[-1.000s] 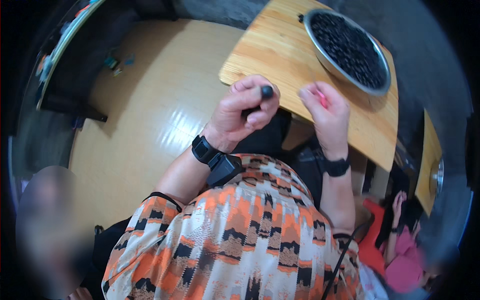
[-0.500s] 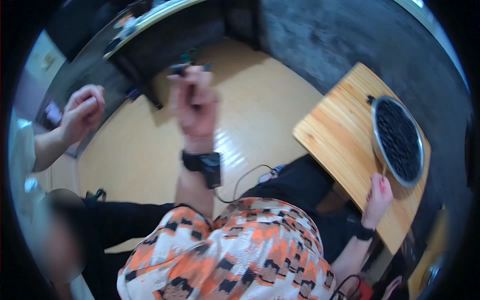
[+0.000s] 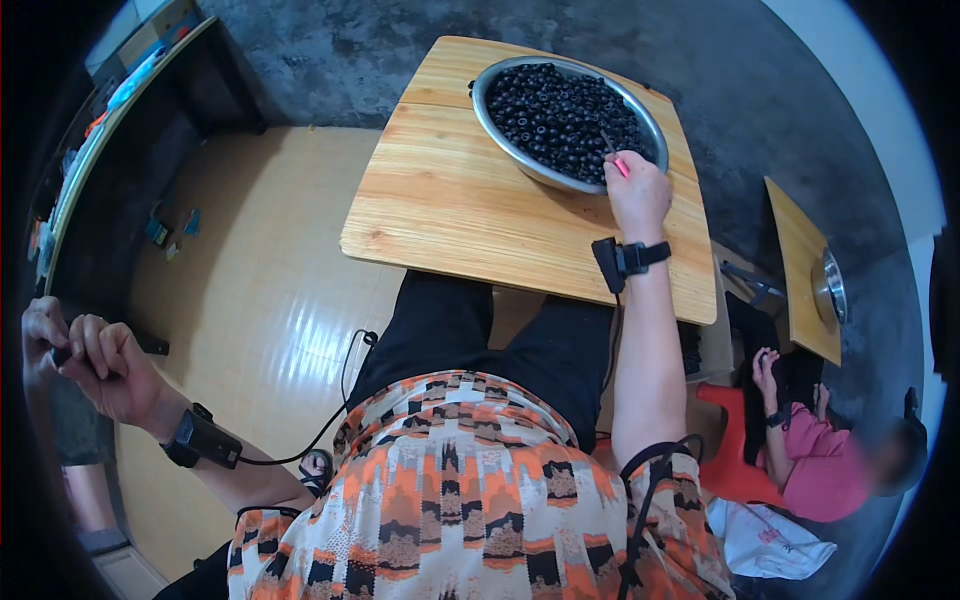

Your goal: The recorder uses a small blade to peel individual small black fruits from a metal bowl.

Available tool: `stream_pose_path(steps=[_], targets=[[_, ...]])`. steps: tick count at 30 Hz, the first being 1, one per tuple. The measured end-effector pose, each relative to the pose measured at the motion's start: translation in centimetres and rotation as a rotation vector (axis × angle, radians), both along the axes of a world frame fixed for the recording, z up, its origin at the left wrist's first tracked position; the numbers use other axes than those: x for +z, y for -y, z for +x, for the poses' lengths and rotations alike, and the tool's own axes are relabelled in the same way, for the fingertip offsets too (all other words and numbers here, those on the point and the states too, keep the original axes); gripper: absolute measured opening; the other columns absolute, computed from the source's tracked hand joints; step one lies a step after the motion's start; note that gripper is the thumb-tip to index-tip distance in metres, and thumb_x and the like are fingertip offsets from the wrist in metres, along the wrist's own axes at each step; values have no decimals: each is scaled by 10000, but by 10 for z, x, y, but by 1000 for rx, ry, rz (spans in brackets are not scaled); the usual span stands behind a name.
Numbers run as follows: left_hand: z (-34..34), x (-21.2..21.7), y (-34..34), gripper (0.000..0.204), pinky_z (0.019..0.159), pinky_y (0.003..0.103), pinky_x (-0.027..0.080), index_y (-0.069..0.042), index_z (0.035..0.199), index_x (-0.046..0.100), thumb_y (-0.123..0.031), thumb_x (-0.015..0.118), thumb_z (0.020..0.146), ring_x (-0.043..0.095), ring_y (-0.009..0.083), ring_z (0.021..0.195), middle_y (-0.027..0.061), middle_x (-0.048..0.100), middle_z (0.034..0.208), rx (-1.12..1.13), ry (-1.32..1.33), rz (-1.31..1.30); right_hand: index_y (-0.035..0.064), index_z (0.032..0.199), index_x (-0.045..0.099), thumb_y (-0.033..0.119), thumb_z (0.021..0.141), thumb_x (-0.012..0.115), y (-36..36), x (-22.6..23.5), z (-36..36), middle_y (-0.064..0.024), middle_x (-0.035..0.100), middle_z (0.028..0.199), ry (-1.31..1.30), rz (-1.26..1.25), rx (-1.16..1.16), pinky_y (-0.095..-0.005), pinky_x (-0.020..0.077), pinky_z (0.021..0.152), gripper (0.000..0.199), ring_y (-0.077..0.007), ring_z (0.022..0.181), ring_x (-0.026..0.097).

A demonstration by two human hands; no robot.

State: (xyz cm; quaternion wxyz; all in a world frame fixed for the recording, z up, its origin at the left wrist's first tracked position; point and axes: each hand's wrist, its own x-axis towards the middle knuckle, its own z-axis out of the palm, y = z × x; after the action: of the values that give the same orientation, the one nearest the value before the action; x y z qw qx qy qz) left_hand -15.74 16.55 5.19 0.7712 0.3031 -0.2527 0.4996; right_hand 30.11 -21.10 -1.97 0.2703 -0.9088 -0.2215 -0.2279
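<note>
My right hand [image 3: 640, 195] is closed around a thin tool with a pink handle [image 3: 621, 167] and a narrow metal tip, its exact kind unclear. The tip reaches over the near right rim of a wide metal bowl [image 3: 478, 97], which is filled with small dark round pieces [image 3: 570, 115], some showing a pale ring. Far to the left, my left hand [image 3: 115, 375] has its fingers curled together, pinching something too small to make out. Another person's hand [image 3: 43, 325] meets its fingertips at the view's left rim.
The bowl stands on a wooden table [image 3: 430, 200] above my knees. At the right, a person in pink [image 3: 820, 465] sits beside another wooden table [image 3: 797, 270] with a metal bowl [image 3: 833, 285]. A white bag [image 3: 770, 540] lies below. A long shelf [image 3: 120, 125] lines the left.
My view has swung to the right, bringing the table to the middle. My left hand now appears at the far left against the other person's hand. The tool's tip now shows over the bowl.
</note>
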Motion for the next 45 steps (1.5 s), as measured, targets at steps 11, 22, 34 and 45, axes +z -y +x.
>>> stream_pose_path(steps=[11, 22, 34, 45], targets=[[23, -12, 14, 122, 466, 230, 285, 24, 963, 556, -84, 590, 916, 341, 85, 567, 31, 412, 805, -82, -93, -120, 112, 872, 719, 135, 795, 640, -22, 2, 24, -158, 690, 850, -4, -287, -40, -433, 527, 760, 112, -334, 848, 670], [194, -137, 174, 231, 387, 155, 274, -43, 1033, 579, -262, 564, 961, 376, 34, 559, -14, 523, 797, -779, -980, -341, 90, 824, 710, 94, 792, 597, -18, 1, 27, -164, 688, 825, 39, -351, -31, -429, 531, 724, 117, -333, 804, 675], [231, -100, 213, 259, 450, 161, 319, 14, 1094, 619, -194, 588, 943, 444, 41, 571, 4, 560, 798, -700, -1174, 4, 44, 890, 674, 32, 722, 694, -7, 11, -104, -130, 669, 789, 13, 230, 608, -334, 506, 612, 169, -281, 710, 659], [216, -105, 214, 136, 426, 177, 318, -47, 953, 614, -172, 563, 947, 485, 68, 532, 36, 592, 746, -707, -1095, -51, 56, 862, 656, 29, 700, 719, -12, 9, -141, -91, 631, 687, 124, 173, 841, -347, 472, 535, 176, -265, 616, 625]])
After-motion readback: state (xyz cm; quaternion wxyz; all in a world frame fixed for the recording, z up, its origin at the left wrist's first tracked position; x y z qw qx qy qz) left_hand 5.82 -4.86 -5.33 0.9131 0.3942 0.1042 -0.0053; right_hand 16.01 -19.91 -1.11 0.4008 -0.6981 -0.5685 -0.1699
